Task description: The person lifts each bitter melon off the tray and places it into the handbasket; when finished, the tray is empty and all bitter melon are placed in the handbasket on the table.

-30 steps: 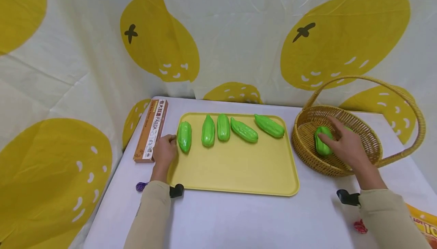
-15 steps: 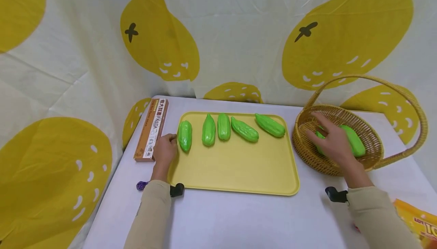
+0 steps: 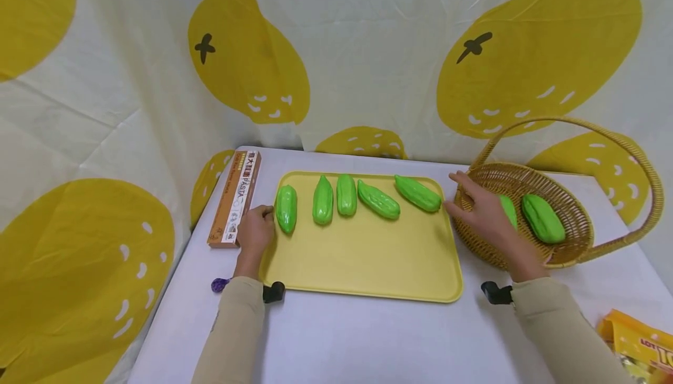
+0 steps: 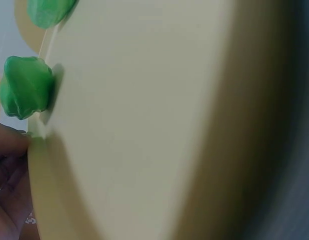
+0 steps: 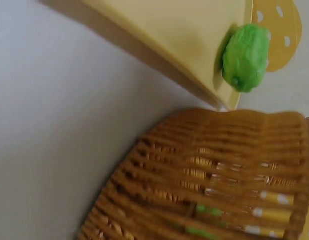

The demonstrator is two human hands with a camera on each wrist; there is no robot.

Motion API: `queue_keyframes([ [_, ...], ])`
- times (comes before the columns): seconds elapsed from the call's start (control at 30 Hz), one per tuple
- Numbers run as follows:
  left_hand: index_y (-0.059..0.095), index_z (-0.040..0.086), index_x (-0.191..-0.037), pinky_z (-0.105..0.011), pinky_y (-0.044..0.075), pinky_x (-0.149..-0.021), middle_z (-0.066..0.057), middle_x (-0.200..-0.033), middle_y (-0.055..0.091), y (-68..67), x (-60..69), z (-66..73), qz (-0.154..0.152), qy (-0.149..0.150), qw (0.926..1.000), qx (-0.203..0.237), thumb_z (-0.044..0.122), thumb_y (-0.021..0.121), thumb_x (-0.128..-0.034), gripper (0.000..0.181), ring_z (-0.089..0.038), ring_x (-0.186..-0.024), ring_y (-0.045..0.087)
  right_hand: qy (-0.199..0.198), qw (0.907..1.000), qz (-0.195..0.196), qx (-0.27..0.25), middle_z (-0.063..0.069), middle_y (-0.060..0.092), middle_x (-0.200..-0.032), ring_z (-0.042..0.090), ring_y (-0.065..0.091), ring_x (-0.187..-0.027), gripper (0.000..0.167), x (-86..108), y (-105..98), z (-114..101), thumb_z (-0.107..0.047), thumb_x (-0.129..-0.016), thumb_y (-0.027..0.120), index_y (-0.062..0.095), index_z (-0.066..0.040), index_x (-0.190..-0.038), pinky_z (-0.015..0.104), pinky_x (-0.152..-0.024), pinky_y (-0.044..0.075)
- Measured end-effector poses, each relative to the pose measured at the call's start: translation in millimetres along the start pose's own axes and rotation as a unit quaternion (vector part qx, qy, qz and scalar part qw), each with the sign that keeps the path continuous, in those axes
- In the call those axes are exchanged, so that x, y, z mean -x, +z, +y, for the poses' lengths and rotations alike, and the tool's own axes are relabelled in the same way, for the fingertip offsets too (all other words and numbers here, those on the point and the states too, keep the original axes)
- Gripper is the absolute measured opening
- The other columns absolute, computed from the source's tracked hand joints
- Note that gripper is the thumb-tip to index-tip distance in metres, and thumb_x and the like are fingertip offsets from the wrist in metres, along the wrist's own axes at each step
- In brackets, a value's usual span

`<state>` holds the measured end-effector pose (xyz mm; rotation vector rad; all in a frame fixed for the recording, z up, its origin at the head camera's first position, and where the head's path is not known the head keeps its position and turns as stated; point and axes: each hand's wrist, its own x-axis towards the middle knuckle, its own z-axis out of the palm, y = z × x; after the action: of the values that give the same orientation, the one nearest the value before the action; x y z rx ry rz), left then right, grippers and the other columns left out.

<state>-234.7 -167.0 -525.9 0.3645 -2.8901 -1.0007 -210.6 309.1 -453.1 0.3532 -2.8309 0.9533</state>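
Five glossy green oblong vegetables [image 3: 346,196] are lined along a yellow rectangular tray's [image 3: 363,261] far edge; its left edge is pinched by the left hand [image 3: 256,229], nothing by the right hand [image 3: 485,210], fingers parted.

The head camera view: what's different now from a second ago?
The right hand moved left, from over the brown woven basket toward the yellow rectangular tray. A green ridged vegetable in the basket now shows fully. The left hand and the tray's five green vegetables stayed put.
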Motion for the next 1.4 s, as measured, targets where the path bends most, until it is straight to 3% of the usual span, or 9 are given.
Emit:
queue_keyframes([
  [0.37,0.071,0.009,-0.127,-0.059,0.054,-0.09,-0.016,-0.13,0.071,-1.3,-1.5,-0.2,-0.005,-0.01,0.9999,-0.002,0.014,0.055,-0.1018,0.031,-0.042,-0.117,0.066,0.002,0.9984,-0.05,0.028,0.032,0.033,-0.16,0.055,0.052,-0.131,0.067,-17.6,16,-6,-0.027,-0.1,0.066,0.038,-0.002,-0.155,0.067,-0.105,0.043],
  [0.57,0.07,0.01,-0.128,-0.059,0.053,-0.092,-0.016,-0.131,0.07,-0.4,-1.0,-1.1,-0.008,-0.013,0.9999,-0.004,0.015,0.053,-0.1025,0.031,-0.042,-0.12,0.065,0.027,0.9947,-0.097,0.022,0.031,0.024,-0.164,0.054,0.033,-0.146,0.068,-26.9,28,-11,-0.026,-0.101,0.063,0.032,-0.004,-0.158,0.067,-0.115,0.032],
  [0.7,0.072,0.01,-0.126,-0.058,0.053,-0.092,-0.014,-0.129,0.071,0.2,0.2,-1.0,-0.003,-0.013,0.9999,-0.001,0.015,0.054,-0.1017,0.03,-0.04,-0.119,0.066,0.034,0.9922,-0.118,0.017,0.033,0.02,-0.165,0.055,0.029,-0.147,0.068,-32.9,37,-13,-0.024,-0.102,0.062,0.031,-0.003,-0.159,0.068,-0.117,0.027],
  [1.1,0.071,0.009,-0.127,-0.057,0.052,-0.095,-0.014,-0.131,0.071,3.4,1.6,-1.3,-0.011,-0.016,0.9998,0.004,0.015,0.054,-0.1019,0.031,-0.039,-0.121,0.065,0.079,0.9876,-0.135,0.015,0.04,0.014,-0.163,0.063,0.01,-0.149,0.069,-43.3,66,-3,-0.021,-0.102,0.059,0.027,0.003,-0.158,0.076,-0.118,0.012],
  [1.27,0.071,0.01,-0.127,-0.057,0.052,-0.096,-0.014,-0.131,0.07,2.3,0.7,-1.3,-0.013,-0.015,0.9998,0.006,0.015,0.054,-0.1022,0.031,-0.039,-0.122,0.065,0.093,0.9861,-0.135,0.024,0.041,0.013,-0.162,0.064,0.013,-0.148,0.071,-43.6,69,-1,-0.021,-0.102,0.059,0.024,0.004,-0.159,0.076,-0.117,0.016],
  [1.4,0.071,0.009,-0.127,-0.057,0.052,-0.096,-0.014,-0.131,0.07,-1.5,0.6,0.7,-0.011,-0.018,0.9997,0.011,0.015,0.054,-0.102,0.03,-0.039,-0.122,0.065,0.085,0.987,-0.132,0.031,0.04,0.017,-0.162,0.06,0.025,-0.146,0.071,-43.1,70,-2,-0.018,-0.102,0.058,0.023,0.003,-0.159,0.07,-0.118,0.024],
])
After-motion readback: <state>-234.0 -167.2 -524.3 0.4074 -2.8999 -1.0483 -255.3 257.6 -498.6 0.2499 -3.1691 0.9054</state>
